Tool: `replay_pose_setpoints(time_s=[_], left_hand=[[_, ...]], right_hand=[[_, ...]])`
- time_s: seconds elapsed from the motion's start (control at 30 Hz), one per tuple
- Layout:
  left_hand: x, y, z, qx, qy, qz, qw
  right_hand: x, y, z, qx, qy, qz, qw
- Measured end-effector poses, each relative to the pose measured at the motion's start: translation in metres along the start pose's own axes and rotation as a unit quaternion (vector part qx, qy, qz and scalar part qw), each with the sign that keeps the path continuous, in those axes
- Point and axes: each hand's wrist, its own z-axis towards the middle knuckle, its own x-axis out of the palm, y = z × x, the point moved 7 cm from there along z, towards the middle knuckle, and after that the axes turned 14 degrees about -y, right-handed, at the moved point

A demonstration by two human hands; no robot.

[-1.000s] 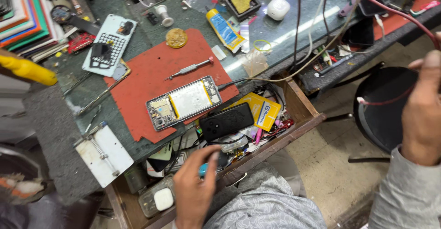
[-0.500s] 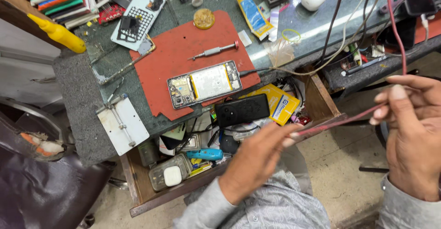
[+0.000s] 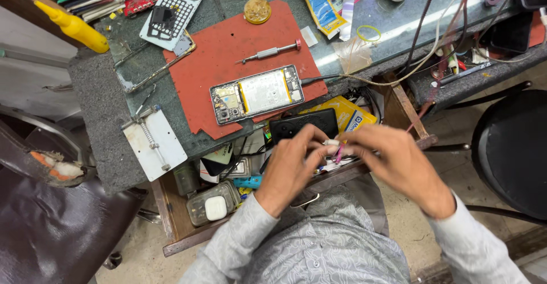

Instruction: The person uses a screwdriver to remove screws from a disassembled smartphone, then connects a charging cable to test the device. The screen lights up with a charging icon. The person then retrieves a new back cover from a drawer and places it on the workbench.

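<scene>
Both hands meet above the open drawer (image 3: 176,227): the left hand (image 3: 290,170) and right hand (image 3: 393,161) each close their grip, fingertips pinched, on a small white cable plug (image 3: 331,143). Half a second ago they were apart, stretching a red cable. Beyond, an opened phone (image 3: 256,94) lies on the counter's red mat (image 3: 228,50).

An opened phone (image 3: 257,95) lies on a red mat (image 3: 228,50), a screwdriver (image 3: 269,52) beside it. A yellow bottle (image 3: 73,26) sits far left.
</scene>
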Motion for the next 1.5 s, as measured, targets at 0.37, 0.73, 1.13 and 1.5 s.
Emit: replay_pose_setpoints(time_s=[0.37, 0.73, 1.13, 1.5], left_hand=[[0.016, 0.055, 0.029, 0.285, -0.035, 0.454, 0.844], [0.014, 0.053, 0.031, 0.251, 0.015, 0.42, 0.872], [-0.004, 0.039, 0.027, 0.209, 0.023, 0.329, 0.921], [0.0, 0.03, 0.023, 0.24, -0.002, 0.304, 0.922]], right_hand=[[0.046, -0.087, 0.029, 0.106, 0.117, -0.221, 0.962], [0.057, -0.101, 0.042, 0.162, 0.148, -0.082, 0.972], [0.043, -0.093, 0.023, 0.218, 0.099, 0.104, 0.965], [0.032, -0.049, 0.03, 0.207, 0.063, -0.003, 0.976]])
